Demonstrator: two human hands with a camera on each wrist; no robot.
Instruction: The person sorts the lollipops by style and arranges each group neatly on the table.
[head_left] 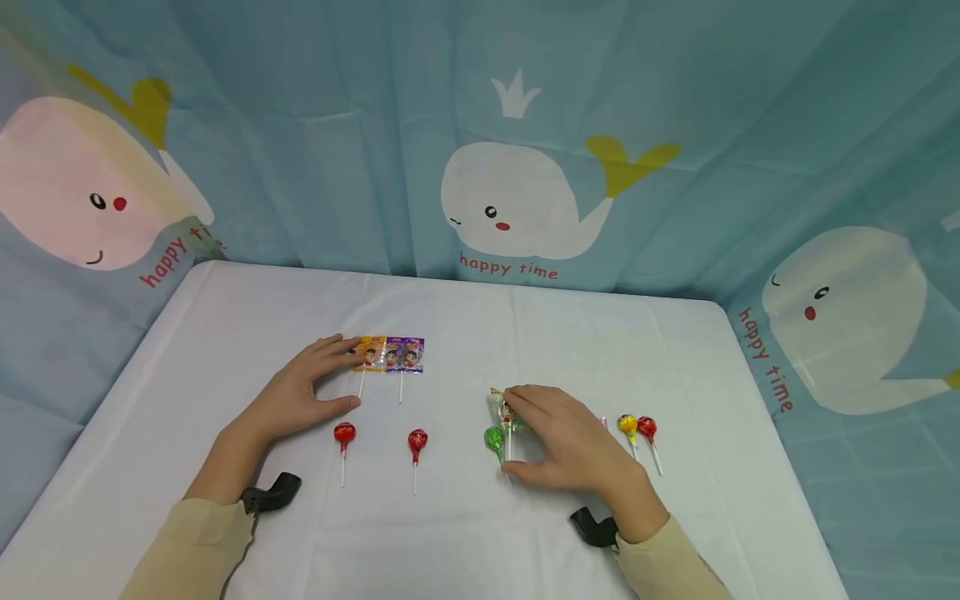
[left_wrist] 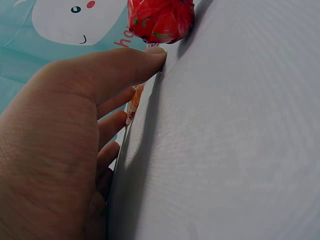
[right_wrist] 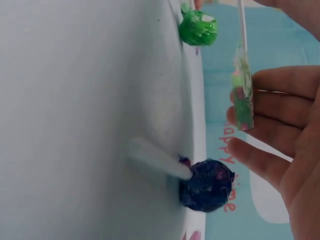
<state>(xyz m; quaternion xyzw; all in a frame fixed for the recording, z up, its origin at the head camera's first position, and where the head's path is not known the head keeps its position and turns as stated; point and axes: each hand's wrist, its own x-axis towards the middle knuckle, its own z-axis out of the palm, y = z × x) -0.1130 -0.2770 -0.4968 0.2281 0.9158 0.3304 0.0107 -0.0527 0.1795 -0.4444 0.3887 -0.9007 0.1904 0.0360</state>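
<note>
While wrapping [right_wrist: 243, 107] encloses a lollipop [right_wrist: 243, 72], the right hand [head_left: 566, 437] holds it

Getting soft, even, moderate light over the table [head_left: 465, 533] in head view. Casting only faint shadows under the left hand [head_left: 296, 396] and right hand [head_left: 573, 437]. Picking up a yellowish haze on the curtain [head_left: 337, 192], top left; tilting and stretching the whales [head_left: 847, 325] toward both sides. Running dimmer in left wrist: darkening the table beside the fingers [left_wrist: 112, 127], glinting on the red lollipop [left_wrist: 161, 20]. Running dim in right wrist too: badly blurring the near white stick [right_wrist: 155, 157], greying the table, softening the lettering, catching small glints on the green lollipop [right_wrist: 199, 27].
</note>
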